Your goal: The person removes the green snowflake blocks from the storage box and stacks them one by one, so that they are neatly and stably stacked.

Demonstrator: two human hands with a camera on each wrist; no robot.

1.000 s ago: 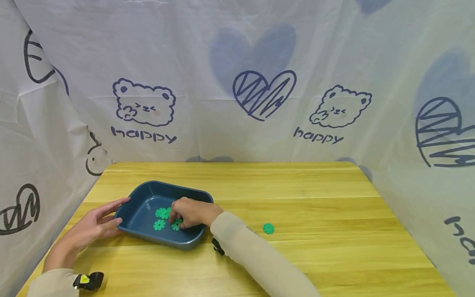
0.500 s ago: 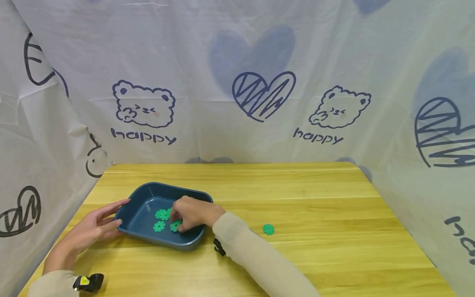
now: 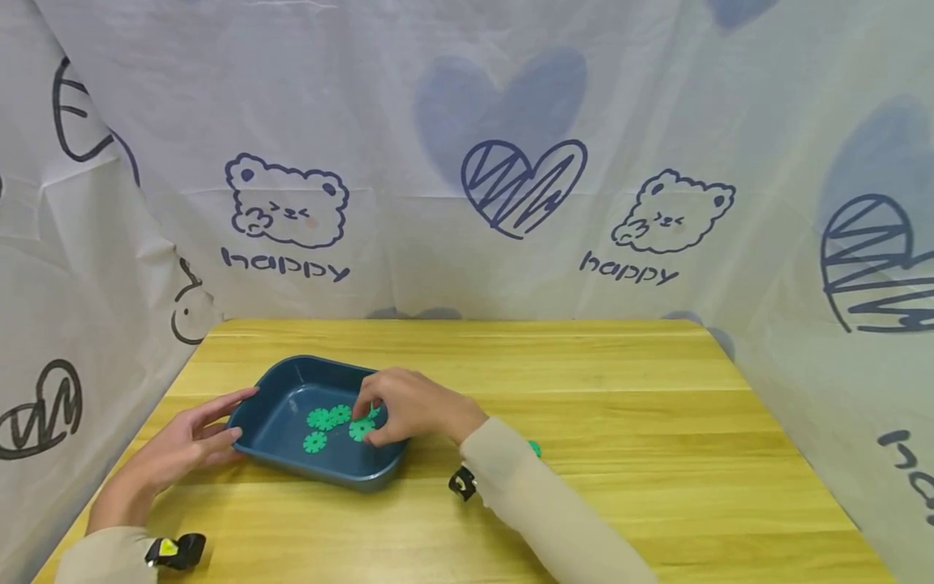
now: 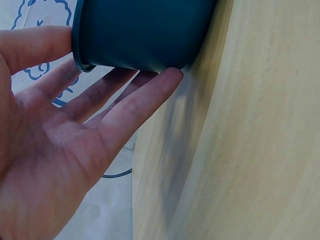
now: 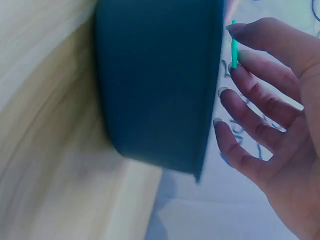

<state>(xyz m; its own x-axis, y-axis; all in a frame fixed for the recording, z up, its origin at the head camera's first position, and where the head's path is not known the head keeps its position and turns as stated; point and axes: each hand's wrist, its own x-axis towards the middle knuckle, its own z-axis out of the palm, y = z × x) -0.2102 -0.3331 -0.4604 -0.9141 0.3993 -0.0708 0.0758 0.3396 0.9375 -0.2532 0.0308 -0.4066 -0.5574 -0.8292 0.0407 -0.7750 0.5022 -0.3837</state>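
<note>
My right hand (image 3: 416, 410) is over the right part of a dark blue tray (image 3: 280, 422), pinching a green notched plastic disc (image 3: 361, 430) between thumb and fingertips. Edge-on in the right wrist view, the disc (image 5: 234, 45) shows just beyond the tray's rim. Several similar green discs (image 3: 315, 442) lie on the tray floor; another green piece shows partly behind my right fingers. At the tray's left end, my left hand (image 3: 175, 446) touches the rim and wall with fairly straight fingers. The left wrist view shows fingertips against the tray's outer wall (image 4: 145, 35).
A single green disc (image 3: 536, 448) lies on the wooden table (image 3: 657, 487), partly hidden by the right sleeve (image 3: 540, 495). White cloth (image 3: 409, 268) printed with bears and hearts hangs behind the table and along both sides.
My right hand has risen and moved right with the pinched disc. Its sleeve now partly covers the disc on the table. My left hand and the tray stay in place.
</note>
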